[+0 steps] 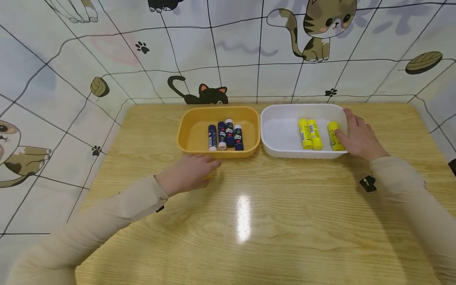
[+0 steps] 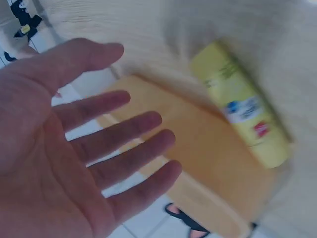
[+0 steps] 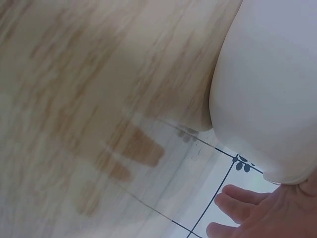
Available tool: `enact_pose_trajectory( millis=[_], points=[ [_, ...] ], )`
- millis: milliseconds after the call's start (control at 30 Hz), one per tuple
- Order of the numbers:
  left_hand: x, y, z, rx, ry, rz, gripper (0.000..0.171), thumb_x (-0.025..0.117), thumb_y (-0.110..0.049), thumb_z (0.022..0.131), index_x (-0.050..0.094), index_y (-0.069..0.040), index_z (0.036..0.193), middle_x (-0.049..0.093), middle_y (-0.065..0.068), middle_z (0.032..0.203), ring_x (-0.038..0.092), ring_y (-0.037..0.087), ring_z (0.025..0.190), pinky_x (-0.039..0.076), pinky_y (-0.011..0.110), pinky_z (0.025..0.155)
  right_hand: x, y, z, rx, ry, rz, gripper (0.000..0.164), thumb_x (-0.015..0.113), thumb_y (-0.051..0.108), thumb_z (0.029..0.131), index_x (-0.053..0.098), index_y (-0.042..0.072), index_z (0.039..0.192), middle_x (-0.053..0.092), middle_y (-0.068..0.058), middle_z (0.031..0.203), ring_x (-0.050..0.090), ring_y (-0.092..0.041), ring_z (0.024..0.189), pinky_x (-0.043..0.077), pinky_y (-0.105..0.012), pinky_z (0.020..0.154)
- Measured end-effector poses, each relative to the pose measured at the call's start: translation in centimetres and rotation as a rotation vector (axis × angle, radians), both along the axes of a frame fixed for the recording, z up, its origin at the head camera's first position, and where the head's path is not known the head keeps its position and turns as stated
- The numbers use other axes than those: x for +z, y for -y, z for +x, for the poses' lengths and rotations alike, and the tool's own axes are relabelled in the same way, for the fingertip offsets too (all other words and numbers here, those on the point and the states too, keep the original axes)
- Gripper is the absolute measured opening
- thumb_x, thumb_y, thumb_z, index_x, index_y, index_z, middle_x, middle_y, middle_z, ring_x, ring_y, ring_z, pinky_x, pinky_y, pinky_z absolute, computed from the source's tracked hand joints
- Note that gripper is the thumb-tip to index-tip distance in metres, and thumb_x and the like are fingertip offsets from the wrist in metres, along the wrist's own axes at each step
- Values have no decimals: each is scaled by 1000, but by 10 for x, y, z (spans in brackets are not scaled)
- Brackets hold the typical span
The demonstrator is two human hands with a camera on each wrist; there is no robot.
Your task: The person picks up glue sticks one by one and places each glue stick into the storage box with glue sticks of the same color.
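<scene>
My left hand [image 1: 190, 174] reaches over the table just in front of the orange-yellow tray [image 1: 192, 130]. Its fingers are straight and spread in the left wrist view, with nothing in the palm. A yellow glue stick [image 2: 242, 106] lies by that tray, apart from the fingertips; in the head view the hand hides most of it. On the right rim of the white tray [image 1: 279, 128] rests my right hand [image 1: 361, 136], thumb inside and fingers extended. The thumb is close to a yellow glue stick [image 1: 335, 136]; whether they touch, I cannot tell.
Several dark blue glue sticks [image 1: 229, 134] stand grouped in the orange-yellow tray. Two more yellow glue sticks [image 1: 310, 134] lie side by side in the white tray. Both trays sit next to each other at the back of the wooden table [image 1: 285, 221], before a tiled wall [image 1: 242, 47].
</scene>
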State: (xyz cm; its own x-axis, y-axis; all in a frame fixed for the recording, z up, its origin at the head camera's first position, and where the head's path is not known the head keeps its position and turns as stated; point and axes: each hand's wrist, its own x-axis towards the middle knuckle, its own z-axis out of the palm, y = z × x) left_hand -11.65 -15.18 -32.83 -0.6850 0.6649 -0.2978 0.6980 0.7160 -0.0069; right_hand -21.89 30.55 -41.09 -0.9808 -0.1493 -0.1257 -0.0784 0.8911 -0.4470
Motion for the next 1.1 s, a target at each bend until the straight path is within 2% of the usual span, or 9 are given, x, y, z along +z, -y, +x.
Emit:
enact_pose_trajectory(
  millis=[167,300,400,633,800,900,1100],
  points=[
    [-20,18,0,24,87,31,49,75,-16,84,58,-5,129,61,12,117,58,28,104,50,41,85,1,1,0,-9,10,-6,74,34,33,101,-10,3,153,9,-44,145,14,-62,129,9,-70,104],
    [-29,25,-1,50,132,44,49,74,-15,86,57,-5,130,59,13,120,56,28,108,49,42,88,3,1,2,-27,46,-11,76,33,37,101,-13,7,153,6,-46,143,18,-67,123,18,-76,96],
    [-34,29,-1,60,141,60,47,74,-16,86,57,-6,128,59,13,120,55,29,109,48,45,90,3,2,3,-35,67,-17,76,33,38,100,-15,9,153,6,-47,142,21,-69,120,21,-78,92],
    [-43,39,-4,57,84,124,35,69,0,85,61,-9,118,59,11,115,56,29,106,47,49,90,2,1,5,-30,86,-16,76,33,38,101,-16,9,152,7,-48,141,22,-68,118,22,-77,92],
    [-46,44,-7,71,48,105,32,59,4,92,62,-9,121,60,12,117,57,30,109,44,50,94,2,1,4,-32,81,-10,76,32,38,101,-16,9,152,7,-48,141,21,-68,119,21,-77,93],
    [-48,46,-7,60,12,91,30,57,3,93,62,-7,121,60,13,118,56,31,111,45,51,94,2,2,3,-32,74,-10,76,32,38,101,-15,9,153,9,-48,141,22,-68,120,21,-77,93],
    [-56,45,-5,12,-123,49,28,64,1,90,63,-8,116,62,11,114,56,30,109,47,49,91,3,1,3,-21,64,-19,76,31,39,101,-15,9,153,10,-48,140,22,-67,120,20,-76,94]
  ],
)
